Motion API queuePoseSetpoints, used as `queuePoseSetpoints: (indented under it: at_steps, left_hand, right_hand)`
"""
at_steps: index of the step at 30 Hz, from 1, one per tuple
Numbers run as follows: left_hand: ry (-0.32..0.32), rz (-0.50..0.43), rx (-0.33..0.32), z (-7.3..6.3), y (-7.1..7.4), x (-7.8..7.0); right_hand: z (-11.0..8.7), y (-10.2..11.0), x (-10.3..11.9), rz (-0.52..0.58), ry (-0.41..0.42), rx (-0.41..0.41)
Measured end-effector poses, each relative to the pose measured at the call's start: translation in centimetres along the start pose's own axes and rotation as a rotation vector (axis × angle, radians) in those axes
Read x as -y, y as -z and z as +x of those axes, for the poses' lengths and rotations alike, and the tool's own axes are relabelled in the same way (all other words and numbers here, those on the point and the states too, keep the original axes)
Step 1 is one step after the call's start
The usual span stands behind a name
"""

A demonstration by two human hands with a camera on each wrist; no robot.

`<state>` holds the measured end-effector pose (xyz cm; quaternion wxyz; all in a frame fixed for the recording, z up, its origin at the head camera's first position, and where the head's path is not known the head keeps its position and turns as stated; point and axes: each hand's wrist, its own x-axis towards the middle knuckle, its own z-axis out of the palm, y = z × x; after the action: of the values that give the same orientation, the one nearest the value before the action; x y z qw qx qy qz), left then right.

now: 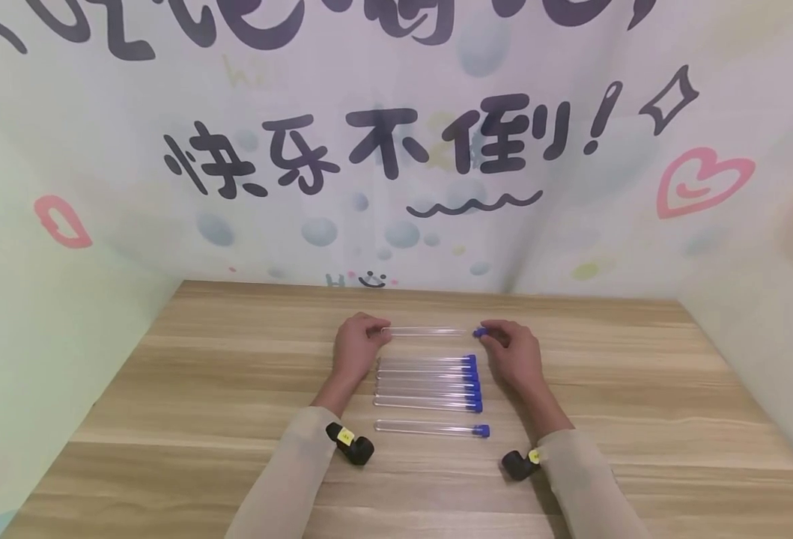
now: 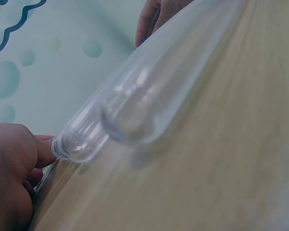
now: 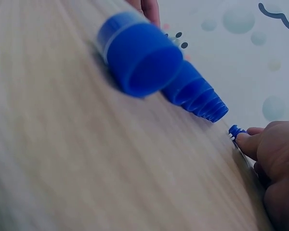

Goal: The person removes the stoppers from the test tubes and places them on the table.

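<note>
At the back of the table my left hand [image 1: 358, 348] pinches the left end of a clear test tube [image 1: 426, 332] between thumb and finger. Across from it, my right hand [image 1: 516, 355] holds a small blue cap [image 3: 236, 131] in its fingertips. A narrow gap separates this cap from the tube's right end. Just in front lies a row of several capped test tubes [image 1: 423, 385], side by side, blue caps to the right. Closer to me, one more capped test tube [image 1: 431, 428] lies apart from the row. The left wrist view hides the held tube.
Everything lies on a wood-grain table [image 1: 201, 374]. Behind it hangs a white printed cloth [image 1: 268, 232] with dark lettering, and pale walls stand at both sides. A black wrist camera [image 1: 352, 445] sits on the left sleeve, another camera [image 1: 520, 466] on the right.
</note>
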<state>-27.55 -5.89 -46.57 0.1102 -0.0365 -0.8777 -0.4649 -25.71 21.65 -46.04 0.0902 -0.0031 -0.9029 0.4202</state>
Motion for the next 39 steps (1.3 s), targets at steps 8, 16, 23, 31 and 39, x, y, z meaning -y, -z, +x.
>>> queuePoseSetpoints:
  at_steps: [8, 16, 23, 31, 39]
  left_hand:
    - [0.009, -0.007, 0.012, -0.2, 0.1, -0.2]
    - [0.028, 0.014, 0.012, -0.3, 0.1, -0.2]
    - [0.056, -0.126, -0.065, -1.3, 0.7, 0.1]
    - [0.03, -0.188, -0.047, -2.6, 1.4, 0.3]
    - [-0.014, -0.163, -0.016, -3.5, 2.0, 0.5]
  right_hand:
    - [-0.3, 0.0, 0.0, 0.011, -0.033, -0.015]
    - [-0.5, 0.0, 0.0, 0.007, -0.029, -0.063]
    - [-0.8, 0.0, 0.2, 0.066, -0.039, -0.123]
    - [-2.4, 0.4, 0.0, 0.095, -0.007, -0.13]
    - [-3.5, 0.6, 0.0, 0.055, 0.043, -0.017]
